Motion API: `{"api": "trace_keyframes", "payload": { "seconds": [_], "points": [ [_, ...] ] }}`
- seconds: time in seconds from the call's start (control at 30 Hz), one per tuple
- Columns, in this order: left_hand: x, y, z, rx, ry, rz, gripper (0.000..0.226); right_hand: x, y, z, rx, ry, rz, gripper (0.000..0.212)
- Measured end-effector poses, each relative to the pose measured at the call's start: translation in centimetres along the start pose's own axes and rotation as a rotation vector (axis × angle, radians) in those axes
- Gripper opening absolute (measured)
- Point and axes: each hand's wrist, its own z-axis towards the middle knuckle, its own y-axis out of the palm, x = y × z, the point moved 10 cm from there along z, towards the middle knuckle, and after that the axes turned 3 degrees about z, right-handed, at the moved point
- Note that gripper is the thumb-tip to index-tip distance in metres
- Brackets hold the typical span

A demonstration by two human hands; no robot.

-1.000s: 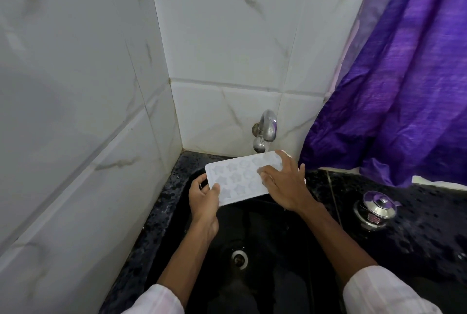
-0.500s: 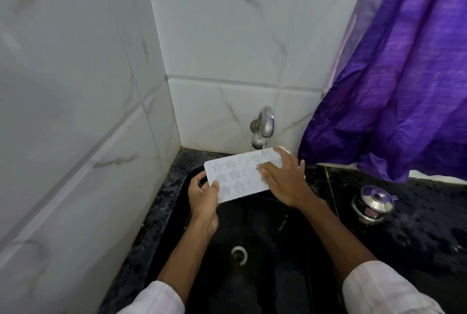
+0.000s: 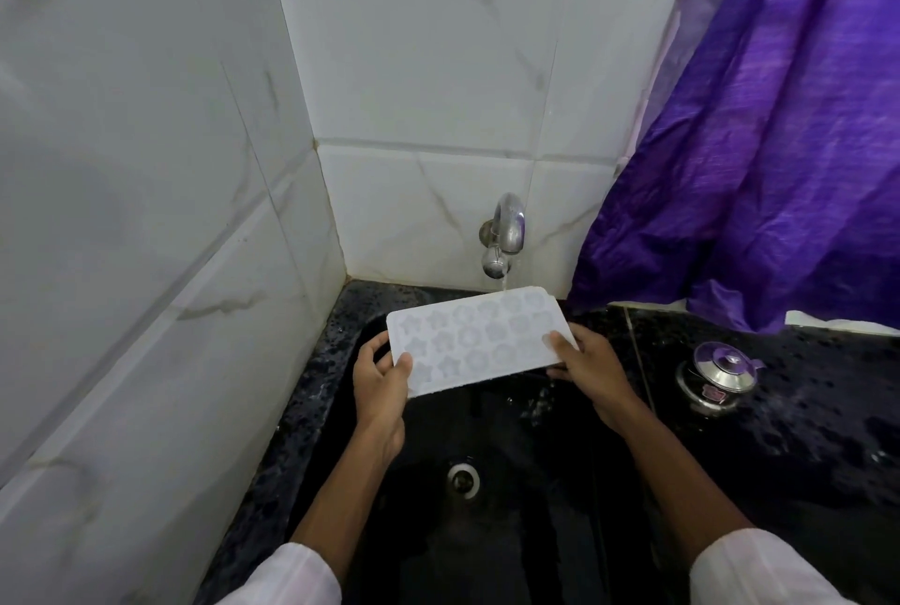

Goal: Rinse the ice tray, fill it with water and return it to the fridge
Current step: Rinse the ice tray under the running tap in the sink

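Observation:
A white ice tray (image 3: 475, 341) with star and flower shaped cells is held flat over the black sink (image 3: 492, 497). My left hand (image 3: 380, 385) grips its near left corner. My right hand (image 3: 587, 368) grips its right end, thumb on top. A thin stream of water runs from the steel tap (image 3: 504, 234) on the back wall onto the tray's far right cells.
White marble tiles close the left and back sides. A purple curtain (image 3: 759, 166) hangs at the right. On the wet black counter (image 3: 828, 409) to the right stands a small steel pot with a lid (image 3: 718, 378). The sink drain (image 3: 462, 480) lies below the tray.
My right hand has slid from lying on top of the tray's middle to gripping its right end. The tray now sits more level under the running tap.

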Motion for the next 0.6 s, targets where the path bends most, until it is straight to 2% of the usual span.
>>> {"api": "trace_keyframes", "payload": {
  "seconds": [0.1, 0.2, 0.33, 0.43, 0.6],
  "points": [
    [-0.8, -0.5, -0.2, -0.033, 0.030, 0.075, 0.044, 1.4, -0.3, -0.8, 0.010, 0.005, 0.006, 0.020],
    [-1.2, -1.2, -0.2, -0.037, 0.086, 0.209, 0.046, 2.9, -0.4, -1.3, 0.018, 0.008, -0.039, 0.020],
    [-0.7, -1.3, -0.2, -0.041, 0.189, 0.393, 0.032, 3.5, -1.2, -1.5, 0.105, -0.033, -0.097, 0.015],
    [0.2, -1.2, -0.3, -0.040, 0.242, 0.410, 0.024, 2.6, -1.8, -1.5, 0.156, -0.081, -0.151, 0.013],
    [1.8, -0.8, -0.1, -0.043, 0.333, 0.403, 0.025, 0.7, -2.5, -1.7, 0.183, -0.155, -0.221, 0.013]
  ]
}}
